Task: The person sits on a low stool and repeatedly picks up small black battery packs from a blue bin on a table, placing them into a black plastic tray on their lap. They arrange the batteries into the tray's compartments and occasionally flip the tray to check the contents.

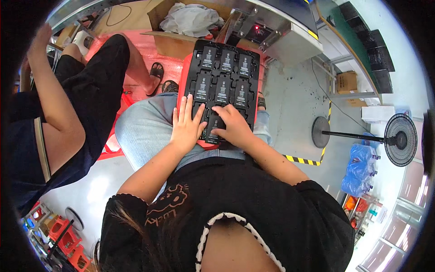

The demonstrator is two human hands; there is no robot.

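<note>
A black moulded tray (254, 68) lies on my lap over a red board (184, 72). Its pockets hold several flat black rectangular parts (223, 89) with small light labels. My left hand (186, 124) rests flat on the tray's near left corner, fingers spread and pointing away from me. My right hand (232, 125) is curled over a black part (213, 129) in the near row, fingertips pressing on it. Whether the part is lifted or seated in its pocket I cannot tell.
Another person (68, 104) in dark clothes sits close on my left, sandalled feet near the tray's far end. A cardboard box with grey cloth (190, 20) and a metal workstation (281, 31) stand ahead. A standing fan (398, 139) and wrapped water bottles (360, 167) are at the right.
</note>
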